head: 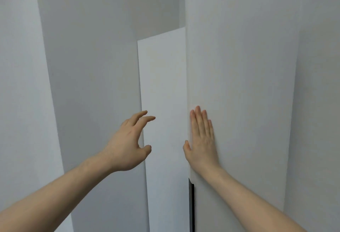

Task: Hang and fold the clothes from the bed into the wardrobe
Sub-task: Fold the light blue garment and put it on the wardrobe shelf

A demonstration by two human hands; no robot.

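Right wardrobe door (239,84), ajar; right hand (201,139) lies flat on its face beside the free edge, gripping nothing; left hand (128,143), fingers loosely spread and empty, nears the left door (162,102); panels probably rigid, smooth, best taken by the edge; no clothes visible.

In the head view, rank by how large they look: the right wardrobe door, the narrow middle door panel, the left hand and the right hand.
1. Right wardrobe door, clearly the largest.
2. Narrow middle door panel.
3. Left hand and right hand: they look about alike, so I won't rank them. The right lies flat on the door; the left is open beside the panel's edge.
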